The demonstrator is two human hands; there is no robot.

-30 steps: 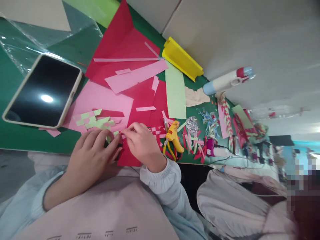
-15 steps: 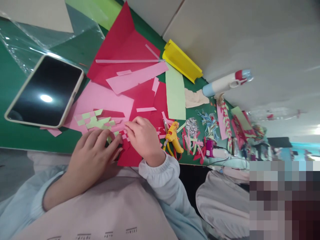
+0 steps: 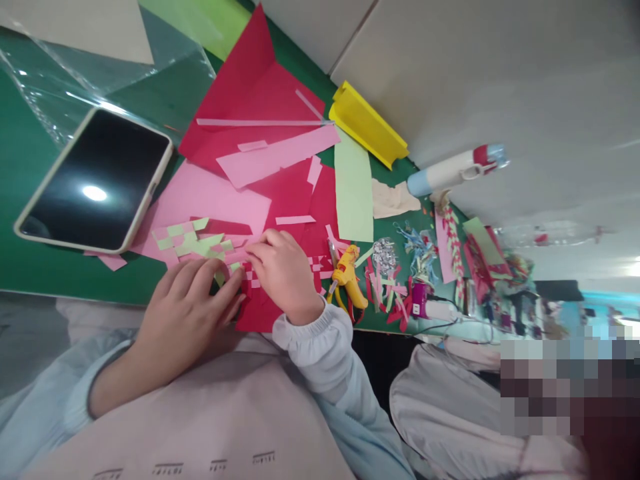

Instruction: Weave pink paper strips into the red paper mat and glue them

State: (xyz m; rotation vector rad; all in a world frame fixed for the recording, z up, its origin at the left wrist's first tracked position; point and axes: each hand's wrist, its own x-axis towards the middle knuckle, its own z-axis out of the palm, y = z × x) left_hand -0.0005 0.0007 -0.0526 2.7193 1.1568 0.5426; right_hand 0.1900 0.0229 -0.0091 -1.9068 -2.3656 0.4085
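Observation:
A woven piece of light green and pink paper strips (image 3: 193,241) lies near the table's front edge. My left hand (image 3: 187,320) rests at its lower side, fingers bent and pressed on the strips near the table edge. My right hand (image 3: 287,273) pinches the end of a pink strip (image 3: 241,255) at the right side of the weave. Under my right hand is red paper (image 3: 260,313) with a small pink and red woven part. The fingertips of my left hand partly cover the green strips.
A phone (image 3: 95,180) lies at the left. Red sheets (image 3: 250,87) and a light green sheet (image 3: 353,190) lie behind my hands. To the right are a yellow glue gun (image 3: 353,283), scissors, paper scraps and a bottle (image 3: 450,170). Another person sits at the far right.
My right hand has shifted very slightly left, still pinching the pink strip. My left hand stays almost in place. The whole view has shifted slightly.

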